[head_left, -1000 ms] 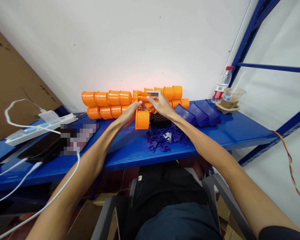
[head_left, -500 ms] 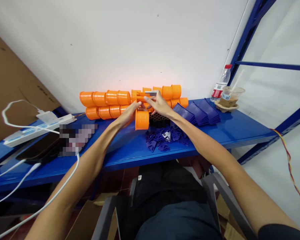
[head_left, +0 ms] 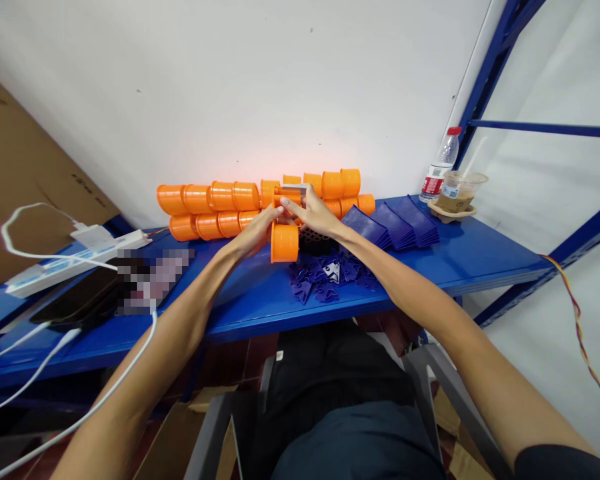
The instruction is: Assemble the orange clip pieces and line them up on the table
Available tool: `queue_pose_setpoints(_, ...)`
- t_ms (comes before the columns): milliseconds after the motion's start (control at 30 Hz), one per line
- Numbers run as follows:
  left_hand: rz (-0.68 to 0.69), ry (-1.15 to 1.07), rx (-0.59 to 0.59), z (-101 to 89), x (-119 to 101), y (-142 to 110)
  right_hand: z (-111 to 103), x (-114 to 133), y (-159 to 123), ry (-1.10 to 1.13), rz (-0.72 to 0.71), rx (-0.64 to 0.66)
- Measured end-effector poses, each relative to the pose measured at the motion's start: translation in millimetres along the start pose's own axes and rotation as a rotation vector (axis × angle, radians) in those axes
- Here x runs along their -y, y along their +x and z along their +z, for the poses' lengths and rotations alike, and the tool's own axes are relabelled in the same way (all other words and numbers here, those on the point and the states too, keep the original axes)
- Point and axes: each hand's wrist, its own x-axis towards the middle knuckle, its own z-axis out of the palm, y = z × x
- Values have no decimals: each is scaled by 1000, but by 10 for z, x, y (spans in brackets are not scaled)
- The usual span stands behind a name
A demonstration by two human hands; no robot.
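My left hand [head_left: 261,228] is closed around an orange plastic piece with a round, cup-shaped end [head_left: 285,243], held above the table in front of the orange rows. My right hand [head_left: 316,212] is closed at the upper part of that piece, its thumb laid across the orange bars. A flat grey piece [head_left: 295,189] shows along the right fingers; what it is I cannot tell. Behind both hands lie stacked rows of orange cup-shaped parts [head_left: 223,197]. Beneath my right wrist, black round tubes [head_left: 316,240] sit together, partly hidden, with a pile of small dark-blue brackets [head_left: 307,280] in front.
Fanned dark-blue plates [head_left: 395,225] lie right of my hands. Farther right stand a bottle [head_left: 443,165] and a lidded drink cup [head_left: 457,190]. On the left are a power strip [head_left: 75,261], a black device [head_left: 75,297] and white cables. Chair arms flank my lap.
My right hand has shifted slightly left and down, its thumb now nearer my left fingers. The orange piece stays in nearly the same place; the whole view has moved a little.
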Motion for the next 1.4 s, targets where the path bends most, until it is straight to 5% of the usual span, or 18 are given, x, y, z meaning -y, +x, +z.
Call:
queue_pose_setpoints(800, 142, 215, -22, 58, 52, 10, -38, 208, -76, -2, 102, 19)
queue_pose_setpoints(1033, 52, -9, -127, 55, -173, -36, -120, 275, 30, -23, -5, 0)
queue_pose_setpoints(1200, 69, -212, -264, -9, -307, -50, -365, 338, 89, -216, -60, -210)
queue_pose_setpoints(1400, 38, -203, -301, -93, -239, -11, -935, 341, 36, -702, 17, -432)
